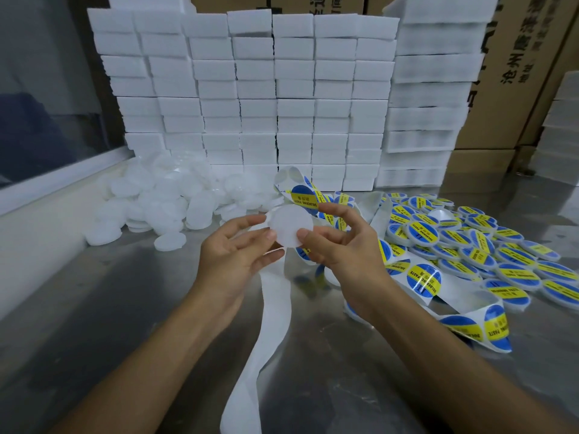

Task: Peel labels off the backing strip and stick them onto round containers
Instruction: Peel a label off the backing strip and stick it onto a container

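Observation:
A plain white round container [289, 225] is held up over the steel table, between both hands. My right hand [340, 242] pinches its right edge with thumb and forefinger. My left hand [233, 253] touches its left and lower edge with loosely extended fingers. Behind the container a blue and yellow label [302, 198] stands up on the white backing strip [419, 297], which curls away to the right under my right hand. The empty part of the strip [260, 339] trails toward the front edge.
A pile of unlabelled white containers [163, 202] lies at the back left. Labelled containers [476, 245] are spread at the right. Stacked white foam blocks [257, 98] form a wall behind, with cardboard boxes [517, 73] at the back right. A white ledge [34, 233] runs along the left.

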`<state>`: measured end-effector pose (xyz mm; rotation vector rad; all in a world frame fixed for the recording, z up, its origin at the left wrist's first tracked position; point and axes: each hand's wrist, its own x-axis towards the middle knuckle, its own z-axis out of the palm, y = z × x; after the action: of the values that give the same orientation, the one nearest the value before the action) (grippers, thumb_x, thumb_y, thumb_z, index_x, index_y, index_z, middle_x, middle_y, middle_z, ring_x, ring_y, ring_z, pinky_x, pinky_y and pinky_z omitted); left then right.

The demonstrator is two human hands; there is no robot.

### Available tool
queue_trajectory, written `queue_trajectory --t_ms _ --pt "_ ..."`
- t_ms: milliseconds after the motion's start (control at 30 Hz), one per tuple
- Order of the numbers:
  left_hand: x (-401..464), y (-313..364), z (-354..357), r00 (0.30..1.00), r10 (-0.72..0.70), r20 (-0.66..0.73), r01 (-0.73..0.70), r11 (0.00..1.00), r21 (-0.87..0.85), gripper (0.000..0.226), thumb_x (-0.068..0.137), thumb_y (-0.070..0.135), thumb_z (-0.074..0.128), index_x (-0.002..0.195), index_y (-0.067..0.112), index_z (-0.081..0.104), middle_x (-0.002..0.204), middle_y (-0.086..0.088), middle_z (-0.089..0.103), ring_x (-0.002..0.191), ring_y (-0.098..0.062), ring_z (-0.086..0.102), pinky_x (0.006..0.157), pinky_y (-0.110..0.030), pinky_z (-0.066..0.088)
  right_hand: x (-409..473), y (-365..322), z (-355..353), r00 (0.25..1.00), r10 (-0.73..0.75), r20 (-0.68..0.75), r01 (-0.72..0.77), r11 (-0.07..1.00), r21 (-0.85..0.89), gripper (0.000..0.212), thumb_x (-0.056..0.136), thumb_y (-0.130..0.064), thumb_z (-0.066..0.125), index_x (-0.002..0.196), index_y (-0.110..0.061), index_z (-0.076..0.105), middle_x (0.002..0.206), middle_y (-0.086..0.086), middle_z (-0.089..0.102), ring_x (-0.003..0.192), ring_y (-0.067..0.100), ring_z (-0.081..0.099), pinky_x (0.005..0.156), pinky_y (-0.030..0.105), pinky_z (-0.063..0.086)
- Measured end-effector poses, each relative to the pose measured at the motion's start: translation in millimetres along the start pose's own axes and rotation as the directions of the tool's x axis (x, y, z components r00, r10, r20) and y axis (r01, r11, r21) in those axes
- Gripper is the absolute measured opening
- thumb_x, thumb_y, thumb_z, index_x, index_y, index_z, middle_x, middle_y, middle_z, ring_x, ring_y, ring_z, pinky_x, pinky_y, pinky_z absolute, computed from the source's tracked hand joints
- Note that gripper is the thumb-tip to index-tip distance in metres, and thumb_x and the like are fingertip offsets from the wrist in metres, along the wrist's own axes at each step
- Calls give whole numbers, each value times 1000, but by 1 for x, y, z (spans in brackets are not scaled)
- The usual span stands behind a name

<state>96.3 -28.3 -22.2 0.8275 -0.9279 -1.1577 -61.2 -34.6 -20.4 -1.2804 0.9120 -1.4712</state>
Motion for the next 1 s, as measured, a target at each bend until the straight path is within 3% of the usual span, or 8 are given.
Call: queue_trajectory --t_ms 233,367,433,500,700,1000 --pt "1 -3 -2 993 -104 54 110 985 -133 27 73 0 69 100 0 67 92 -16 75 85 -24 74 69 -26 58 -2 0 1 1000 4 2 -4 1000 -5 37 82 -8 77 111 -23 62 82 7 76 73 15 68 66 25 55" --pt "2 -5 -4 994 -113 12 113 983 -145 27 71 0 71 98 -1 67 89 -14 76 82 -22 74 67 -26 59 -1 0 2 994 -50 -102 40 995 -93 19 84 -18 77 101 -24 70 96 -4 73 74 3 69 63 21 56" --pt "2 -6 -7 993 -117 -18 113 982 -148 19 78 -6 68 96 -1 67 86 -14 76 79 -22 74 67 -26 59 0 -2 -1 982 -107 -153 87 987 -132 5 87 -21 74 91 -24 73 86 -10 74 72 -1 66 63 20 54" --pt "2 -7 -9 991 -123 -44 115 981 -154 17 79 -8 67 95 -2 66 83 -14 75 76 -22 74 67 -27 60 2 -7 -6 975 -131 -181 111 987 -116 7 88 -18 72 84 -23 74 76 -8 73 70 3 66 61 18 52" --pt "2 -5 -7 992 -119 -44 112 984 -136 23 73 -3 70 96 -1 66 83 -14 75 74 -21 74 65 -26 59 -2 -10 -2 999 18 -49 -21 997 -77 4 85 -14 74 82 -15 76 71 -1 74 61 5 64 58 15 50" --pt "-1 -2 -6 990 -129 -50 123 987 -107 23 75 -2 71 98 -1 65 85 -16 76 78 -25 74 63 -26 59 -4 -7 2 999 8 -36 -12 994 -111 4 84 -14 75 80 -17 76 70 0 74 56 3 61 55 13 48"
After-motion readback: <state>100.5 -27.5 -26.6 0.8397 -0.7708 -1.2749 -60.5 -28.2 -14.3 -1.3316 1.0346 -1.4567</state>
